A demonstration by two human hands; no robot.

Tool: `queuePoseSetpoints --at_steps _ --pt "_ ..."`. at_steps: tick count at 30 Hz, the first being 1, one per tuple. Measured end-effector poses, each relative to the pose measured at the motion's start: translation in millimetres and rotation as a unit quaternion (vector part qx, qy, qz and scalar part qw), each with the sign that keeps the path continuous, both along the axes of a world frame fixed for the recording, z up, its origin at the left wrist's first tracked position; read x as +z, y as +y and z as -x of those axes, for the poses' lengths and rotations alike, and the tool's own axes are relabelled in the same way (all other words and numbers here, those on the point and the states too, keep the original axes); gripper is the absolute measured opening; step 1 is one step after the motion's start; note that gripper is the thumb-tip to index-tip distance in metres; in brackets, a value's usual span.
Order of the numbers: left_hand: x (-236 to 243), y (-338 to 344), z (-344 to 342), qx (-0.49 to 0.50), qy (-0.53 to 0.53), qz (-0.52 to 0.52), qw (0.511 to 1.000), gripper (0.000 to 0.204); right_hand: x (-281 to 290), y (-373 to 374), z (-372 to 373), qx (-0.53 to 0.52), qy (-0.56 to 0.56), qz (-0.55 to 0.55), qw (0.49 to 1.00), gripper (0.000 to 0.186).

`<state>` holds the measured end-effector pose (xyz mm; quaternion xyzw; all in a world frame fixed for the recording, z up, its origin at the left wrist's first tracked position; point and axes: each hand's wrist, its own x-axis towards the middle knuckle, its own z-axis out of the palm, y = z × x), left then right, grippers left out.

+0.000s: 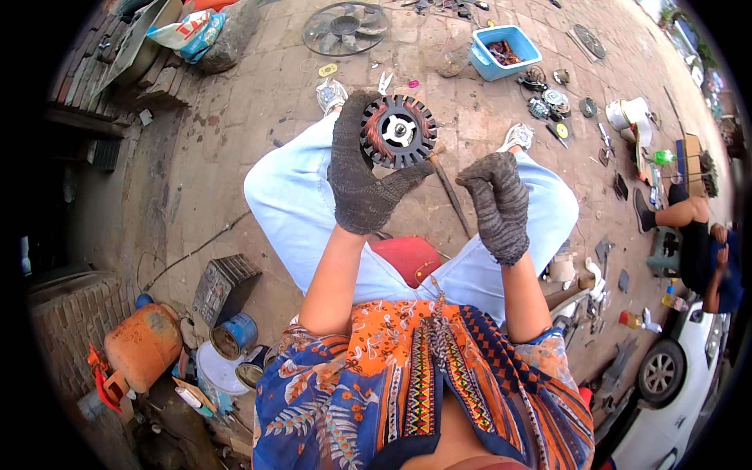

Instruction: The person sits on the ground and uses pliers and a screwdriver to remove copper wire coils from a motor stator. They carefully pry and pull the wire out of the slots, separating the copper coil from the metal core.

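Observation:
My left hand, in a dark grey knit glove, grips a round motor stator. Its rim is black and toothed, copper windings show inside it, and a silver three-armed hub sits in the middle. My right hand, gloved alike, is held to the right of the stator and apart from it. Its fingers are curled together, and whatever they might hold is hidden. Below and between the hands, a long-handled tool like a hammer lies on the paving. Just past the stator are pliers with pale jaws.
Ahead lie a fan and a blue tub with copper-coloured scrap. Motor parts and a white bucket stand at the right. An orange gas cylinder and paint tins are at lower left. Another person sits by a white car.

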<state>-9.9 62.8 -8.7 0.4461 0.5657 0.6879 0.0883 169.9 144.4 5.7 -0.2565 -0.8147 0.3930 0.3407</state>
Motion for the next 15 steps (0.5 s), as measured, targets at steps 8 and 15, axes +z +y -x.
queuePoseSetpoints --at_steps 8,15 --pt "1.7 24.6 -15.2 -0.14 0.019 0.043 0.989 0.092 12.8 70.4 -18.8 -0.194 0.224 0.206 0.933 0.015" --pt "13.4 28.4 -19.7 -0.1 0.03 0.058 0.993 0.091 19.8 31.6 3.5 -0.249 0.037 -0.229 0.94 0.038"
